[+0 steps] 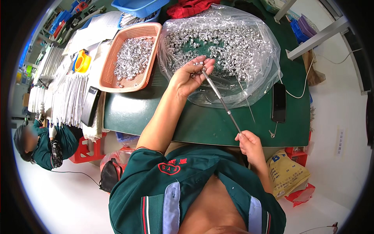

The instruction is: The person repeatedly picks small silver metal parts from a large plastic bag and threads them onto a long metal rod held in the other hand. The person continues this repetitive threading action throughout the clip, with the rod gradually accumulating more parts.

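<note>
My left hand (192, 77) is palm up over the near edge of a clear plastic bag (269, 74), fingers curled round several small silver metal sleeves (198, 64). A slim metal rod (223, 102) slants down from its fingertips, with a brighter, thicker tube along its upper part. Low on the rod, by the table's front edge, my right hand (251, 145) pinches it between thumb and fingers. Many loose metal sleeves (249, 48) lie spread in the open bag. A second thin rod (245, 94) lies across the bag's near rim and onto the green table (156, 121).
Left of the bag sits an orange basket (104, 76) of sleeves. Beyond it are a yellow tape dispenser (82, 61), stacked rods (72, 97) and a black device (90, 106). A phone (279, 102) lies right. A co-worker (58, 146) sits far left; a metal post (317, 38) stands right.
</note>
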A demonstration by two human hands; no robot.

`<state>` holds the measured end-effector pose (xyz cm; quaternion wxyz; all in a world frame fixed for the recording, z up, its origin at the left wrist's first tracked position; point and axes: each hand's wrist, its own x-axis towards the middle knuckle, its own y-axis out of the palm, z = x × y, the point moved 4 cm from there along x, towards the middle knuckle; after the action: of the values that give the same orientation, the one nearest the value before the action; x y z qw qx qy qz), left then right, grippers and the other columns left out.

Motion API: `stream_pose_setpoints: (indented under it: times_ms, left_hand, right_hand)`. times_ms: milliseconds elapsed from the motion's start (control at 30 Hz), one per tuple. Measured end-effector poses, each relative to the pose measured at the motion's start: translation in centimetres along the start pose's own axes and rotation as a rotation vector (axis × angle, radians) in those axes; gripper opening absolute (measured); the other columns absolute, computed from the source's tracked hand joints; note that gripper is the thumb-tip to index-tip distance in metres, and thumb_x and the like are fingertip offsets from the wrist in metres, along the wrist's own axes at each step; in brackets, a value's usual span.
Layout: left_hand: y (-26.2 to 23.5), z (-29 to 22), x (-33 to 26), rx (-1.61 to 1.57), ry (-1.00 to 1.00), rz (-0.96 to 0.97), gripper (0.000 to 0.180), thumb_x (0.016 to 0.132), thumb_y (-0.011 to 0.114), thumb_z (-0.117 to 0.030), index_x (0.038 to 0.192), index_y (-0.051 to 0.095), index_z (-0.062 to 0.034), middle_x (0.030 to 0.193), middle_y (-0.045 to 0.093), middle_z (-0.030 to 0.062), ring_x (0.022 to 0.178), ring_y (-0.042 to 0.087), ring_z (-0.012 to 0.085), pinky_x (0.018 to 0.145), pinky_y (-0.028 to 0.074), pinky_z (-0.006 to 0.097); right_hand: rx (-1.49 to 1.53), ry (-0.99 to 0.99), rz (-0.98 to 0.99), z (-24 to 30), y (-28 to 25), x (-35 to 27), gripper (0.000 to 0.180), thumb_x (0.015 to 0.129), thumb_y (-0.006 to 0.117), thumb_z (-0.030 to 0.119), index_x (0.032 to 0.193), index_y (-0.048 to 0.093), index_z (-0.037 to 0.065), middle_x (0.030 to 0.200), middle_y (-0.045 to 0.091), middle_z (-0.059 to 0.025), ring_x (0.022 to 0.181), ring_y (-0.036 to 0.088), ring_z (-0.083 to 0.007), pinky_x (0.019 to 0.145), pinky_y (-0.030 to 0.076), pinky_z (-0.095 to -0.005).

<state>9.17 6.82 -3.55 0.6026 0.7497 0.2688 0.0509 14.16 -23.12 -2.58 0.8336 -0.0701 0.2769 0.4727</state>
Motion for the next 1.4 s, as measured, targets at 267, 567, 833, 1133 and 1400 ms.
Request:
stream_pose_setpoints:
  times_ms: [267, 567, 833, 1133, 1400]
  left_hand:
    - [-0.2, 0.0, 0.1, 0.046, 0.102, -0.036, 0.037, 0.085, 0.041, 0.015, 0.12, 0.035, 0.0062, 0.121, 0.047, 0.0291, 0.114, 0.053, 0.0345, 0.093, 0.051, 0.043]
    - [0.0, 1.1, 0.0, 0.061, 0.066, -0.01, 0.029, 0.085, 0.044, 0.013, 0.113, 0.042, 0.0053, 0.121, 0.048, 0.0277, 0.114, 0.053, 0.035, 0.095, 0.049, 0.044]
    - [0.6, 1.1, -0.1, -0.104, -0.039, 0.051, 0.033, 0.095, 0.041, -0.006, 0.123, 0.039, 0.0105, 0.123, 0.047, 0.0274, 0.12, 0.046, 0.0392, 0.101, 0.042, 0.049]
    - [0.5, 0.9, -0.1, 0.039, -0.021, 0.075, 0.034, 0.093, 0.039, 0.0, 0.126, 0.036, 0.0084, 0.127, 0.044, 0.0277, 0.123, 0.044, 0.04, 0.102, 0.041, 0.05]
    - [0.0, 0.9, 0.1, 0.146, -0.072, 0.084, 0.032, 0.094, 0.04, -0.003, 0.124, 0.037, 0.0062, 0.122, 0.047, 0.0264, 0.119, 0.045, 0.0438, 0.101, 0.042, 0.052]
  right_hand:
    - [0.102, 0.053, 0.029, -0.9, 0.7, 0.1, 0.022, 0.096, 0.048, 0.021, 0.086, 0.055, 0.003, 0.058, 0.032, 0.0083, 0.047, 0.026, -0.0002, 0.041, 0.02, -0.0179]
    - [0.113, 0.031, -0.011, -1.4, 1.4, 0.2, 0.021, 0.097, 0.047, 0.02, 0.086, 0.054, 0.003, 0.056, 0.032, 0.0084, 0.046, 0.025, -0.0004, 0.04, 0.019, -0.0181]
    - [0.149, 0.012, -0.032, -0.5, 0.8, 0.3, 0.021, 0.096, 0.048, 0.021, 0.085, 0.054, 0.003, 0.055, 0.031, 0.0088, 0.045, 0.024, 0.0002, 0.04, 0.018, -0.0182]
    - [0.096, 0.004, -0.024, -0.2, -0.1, -0.1, 0.021, 0.096, 0.048, 0.021, 0.085, 0.054, 0.003, 0.055, 0.031, 0.0089, 0.045, 0.023, 0.0, 0.04, 0.018, -0.0183]
    - [0.002, 0.006, -0.018, 0.2, -0.7, 0.0, 0.022, 0.096, 0.049, 0.023, 0.085, 0.053, 0.004, 0.055, 0.031, 0.009, 0.044, 0.023, 0.0001, 0.04, 0.018, -0.0173]
